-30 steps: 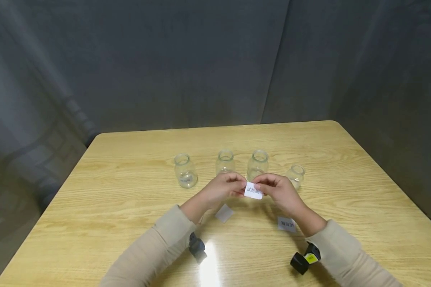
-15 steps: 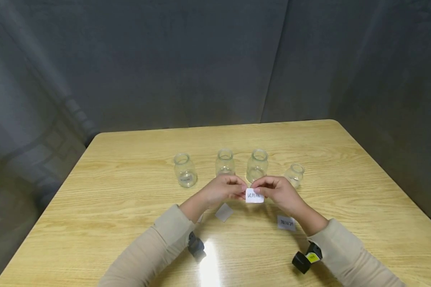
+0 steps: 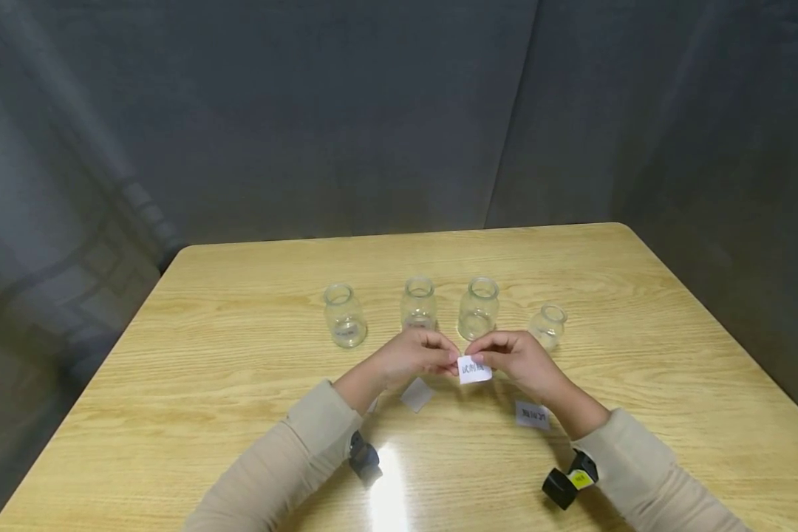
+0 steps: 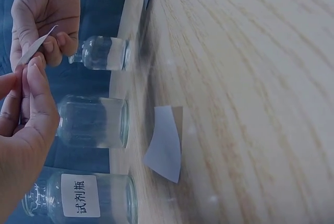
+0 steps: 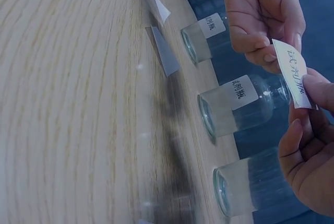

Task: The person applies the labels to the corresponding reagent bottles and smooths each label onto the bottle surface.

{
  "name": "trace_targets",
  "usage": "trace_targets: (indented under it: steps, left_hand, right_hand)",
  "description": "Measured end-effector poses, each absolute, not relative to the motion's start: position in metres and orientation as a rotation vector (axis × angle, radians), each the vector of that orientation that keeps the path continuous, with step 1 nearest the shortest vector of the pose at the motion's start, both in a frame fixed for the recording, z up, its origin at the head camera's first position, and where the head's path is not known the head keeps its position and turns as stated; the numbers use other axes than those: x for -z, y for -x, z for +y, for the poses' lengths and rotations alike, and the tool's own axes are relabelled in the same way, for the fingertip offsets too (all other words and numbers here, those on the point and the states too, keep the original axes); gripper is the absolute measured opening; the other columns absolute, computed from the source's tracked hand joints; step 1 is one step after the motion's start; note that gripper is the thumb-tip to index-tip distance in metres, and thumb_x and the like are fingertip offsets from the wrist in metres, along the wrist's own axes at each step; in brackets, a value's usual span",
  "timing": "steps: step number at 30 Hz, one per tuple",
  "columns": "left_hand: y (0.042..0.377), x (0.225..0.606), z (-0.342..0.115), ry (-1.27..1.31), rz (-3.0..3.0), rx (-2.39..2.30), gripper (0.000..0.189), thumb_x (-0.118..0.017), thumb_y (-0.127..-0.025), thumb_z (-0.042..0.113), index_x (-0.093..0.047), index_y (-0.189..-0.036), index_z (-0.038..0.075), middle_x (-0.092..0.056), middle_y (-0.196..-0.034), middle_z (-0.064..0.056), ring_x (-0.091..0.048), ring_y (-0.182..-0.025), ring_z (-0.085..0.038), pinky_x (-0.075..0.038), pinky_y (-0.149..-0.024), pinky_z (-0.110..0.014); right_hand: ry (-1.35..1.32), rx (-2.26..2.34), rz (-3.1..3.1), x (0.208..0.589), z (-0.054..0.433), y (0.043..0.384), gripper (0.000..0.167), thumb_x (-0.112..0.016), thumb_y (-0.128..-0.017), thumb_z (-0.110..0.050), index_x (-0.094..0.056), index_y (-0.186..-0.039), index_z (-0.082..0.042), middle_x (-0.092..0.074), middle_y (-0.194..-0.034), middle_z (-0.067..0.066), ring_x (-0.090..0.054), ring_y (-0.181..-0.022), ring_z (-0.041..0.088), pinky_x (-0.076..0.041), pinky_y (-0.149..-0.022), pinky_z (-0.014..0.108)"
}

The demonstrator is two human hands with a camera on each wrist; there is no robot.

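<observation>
Between both hands, above the table, is a white sticker label (image 3: 474, 369) with printed characters. My right hand (image 3: 515, 358) pinches it between thumb and fingers, as the right wrist view shows. The fingertips of my left hand (image 3: 417, 355) pinch its left edge. The label bends slightly in the left wrist view (image 4: 36, 47). Behind the hands, a glass jar (image 3: 476, 310) shows no label. Left of it, one jar (image 5: 235, 101) and the leftmost jar (image 3: 346, 316) each bear a label like the held one. A smaller glass jar (image 3: 548, 326) stands at the right.
On the wooden table (image 3: 239, 295), a printed label (image 3: 532, 414) lies near my right wrist. A blank paper piece (image 3: 417, 394) lies between the forearms, and another paper piece (image 3: 372, 405) is mostly hidden by my left wrist. A dark curtain (image 3: 346, 118) hangs behind the table.
Both hands have come slightly nearer to me with the label. The label has dropped lower in the head view and changed its tilt. Jars and loose papers have not moved.
</observation>
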State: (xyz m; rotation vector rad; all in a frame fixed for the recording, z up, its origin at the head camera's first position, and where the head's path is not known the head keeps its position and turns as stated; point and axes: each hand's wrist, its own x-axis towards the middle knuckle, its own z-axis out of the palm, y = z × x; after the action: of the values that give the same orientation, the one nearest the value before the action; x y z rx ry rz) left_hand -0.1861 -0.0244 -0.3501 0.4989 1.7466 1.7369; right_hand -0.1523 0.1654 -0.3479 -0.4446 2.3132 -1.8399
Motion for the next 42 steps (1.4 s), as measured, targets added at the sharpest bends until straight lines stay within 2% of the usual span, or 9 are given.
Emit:
trace_targets:
  steps: [5,13,22,28,33,42]
  left_hand:
    - [0.185,0.350,-0.024,-0.488,1.737,-1.738,0.019,-0.050,-0.082,-0.004,-0.052,-0.095,-0.018,-0.058,-0.076,-0.006,-0.058,-0.069,-0.011,-0.048,-0.075,-0.031]
    - [0.184,0.353,-0.024,-0.473,1.763,-1.765,0.016,-0.051,-0.080,-0.007,-0.051,-0.092,-0.018,-0.056,-0.077,-0.006,-0.057,-0.069,-0.013,-0.048,-0.073,-0.031]
    - [0.185,0.359,-0.023,-0.399,1.765,-1.851,0.004,-0.050,-0.079,-0.008,-0.053,-0.080,-0.008,-0.054,-0.083,-0.012,-0.054,-0.074,-0.014,-0.047,-0.075,-0.029]
    - [0.185,0.360,-0.023,-0.467,1.824,-1.791,0.010,-0.053,-0.081,-0.003,-0.054,-0.086,-0.011,-0.055,-0.080,-0.006,-0.055,-0.075,-0.013,-0.047,-0.077,-0.030]
    - [0.185,0.362,-0.022,-0.476,1.907,-1.713,0.011,-0.058,-0.080,0.003,-0.058,-0.086,-0.006,-0.057,-0.082,-0.006,-0.055,-0.079,-0.014,-0.047,-0.075,-0.027]
    - [0.184,0.363,-0.023,-0.467,1.935,-1.669,0.010,-0.058,-0.078,0.001,-0.058,-0.084,-0.006,-0.057,-0.079,-0.004,-0.053,-0.077,-0.013,-0.045,-0.074,-0.026]
  right_hand:
    - [0.453,1.844,2.302,0.348,0.165,0.151,0.015,-0.056,-0.079,0.003,-0.057,-0.088,0.014,-0.058,-0.090,0.020,-0.055,-0.077,0.012,-0.047,-0.064,0.024]
    - [0.410,1.841,2.345,0.348,0.162,0.151,0.016,-0.057,-0.078,0.002,-0.056,-0.089,0.014,-0.059,-0.087,0.018,-0.054,-0.073,0.011,-0.046,-0.061,0.022]
    - [0.183,1.806,2.500,0.350,0.158,0.151,0.019,-0.062,-0.076,-0.003,-0.054,-0.091,0.006,-0.056,-0.085,0.012,-0.050,-0.073,0.015,-0.044,-0.061,0.025]
    - [0.277,1.731,2.434,0.358,0.153,0.150,0.022,-0.066,-0.075,-0.009,-0.055,-0.090,0.003,-0.057,-0.085,0.008,-0.054,-0.077,0.018,-0.046,-0.065,0.029]
    - [0.316,1.726,2.414,0.362,0.149,0.149,0.024,-0.066,-0.074,-0.010,-0.054,-0.090,0.002,-0.057,-0.087,0.009,-0.054,-0.079,0.021,-0.046,-0.066,0.031]
    - [0.354,1.704,2.396,0.362,0.148,0.146,0.021,-0.064,-0.075,-0.005,-0.052,-0.090,0.003,-0.057,-0.084,0.009,-0.054,-0.078,0.022,-0.046,-0.066,0.029]
